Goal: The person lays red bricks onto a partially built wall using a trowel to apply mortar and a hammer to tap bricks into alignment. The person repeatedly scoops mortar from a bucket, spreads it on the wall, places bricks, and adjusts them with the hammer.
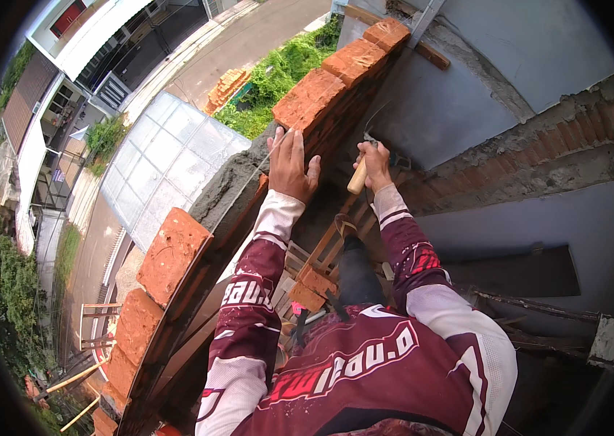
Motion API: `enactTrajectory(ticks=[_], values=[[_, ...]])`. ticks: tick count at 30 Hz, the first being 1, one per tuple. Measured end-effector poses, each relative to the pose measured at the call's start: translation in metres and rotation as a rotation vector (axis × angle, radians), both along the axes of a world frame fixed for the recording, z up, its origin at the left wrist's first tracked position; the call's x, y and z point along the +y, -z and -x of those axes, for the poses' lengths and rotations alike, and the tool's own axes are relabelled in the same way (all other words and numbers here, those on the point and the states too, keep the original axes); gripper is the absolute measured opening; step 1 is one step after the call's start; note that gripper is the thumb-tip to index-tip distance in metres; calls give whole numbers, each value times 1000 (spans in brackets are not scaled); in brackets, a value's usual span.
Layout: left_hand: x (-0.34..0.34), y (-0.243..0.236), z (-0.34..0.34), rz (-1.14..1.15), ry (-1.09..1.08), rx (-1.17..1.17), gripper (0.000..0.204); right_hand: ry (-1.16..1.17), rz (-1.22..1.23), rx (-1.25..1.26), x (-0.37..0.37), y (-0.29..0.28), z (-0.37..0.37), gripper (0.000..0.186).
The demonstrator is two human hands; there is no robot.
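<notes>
Brick wall [343, 112]: grey mortar [228, 187] spread along its middle stretch; orange-red bricks [310, 97] set in line toward both ends.

Building site, upper level: part-laid brick wall [309, 99], grey mortar [228, 187] on its top, exposed brickwork [561, 138] at right, street [230, 40] well below at far left.

The left hand [292, 166] lay outstretched at the near end of an orange brick [308, 98], beside grey mortar [228, 183] on the wall [334, 118]. The right hand [375, 166] gripped a wooden-handled tool [356, 179]. More bricks [174, 254] lined the wall's nearer stretch; beyond it were greenery [289, 73] and a street [212, 59].
</notes>
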State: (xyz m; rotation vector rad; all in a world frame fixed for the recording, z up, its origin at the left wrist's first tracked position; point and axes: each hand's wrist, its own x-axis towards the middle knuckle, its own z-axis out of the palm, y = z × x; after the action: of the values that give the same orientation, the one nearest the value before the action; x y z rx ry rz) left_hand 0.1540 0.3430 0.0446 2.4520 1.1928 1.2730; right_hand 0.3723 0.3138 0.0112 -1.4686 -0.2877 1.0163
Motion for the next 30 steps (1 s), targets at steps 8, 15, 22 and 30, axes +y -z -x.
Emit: enactTrajectory(ticks=[8, 15, 22, 30], values=[[-299, 168, 211, 1273, -314, 251, 69, -215, -14, -9, 40, 44, 19, 22], [-532, 225, 396, 1801, -941, 250, 50, -300, 18, -105, 6, 55, 109, 29], [-507, 267, 392, 1803, -924, -121, 50, -398, 52, -279, -43, 57, 167, 26], [-358, 249, 297, 1495, -544, -181, 50, -624, 134, -39, -170, 121, 240, 30]])
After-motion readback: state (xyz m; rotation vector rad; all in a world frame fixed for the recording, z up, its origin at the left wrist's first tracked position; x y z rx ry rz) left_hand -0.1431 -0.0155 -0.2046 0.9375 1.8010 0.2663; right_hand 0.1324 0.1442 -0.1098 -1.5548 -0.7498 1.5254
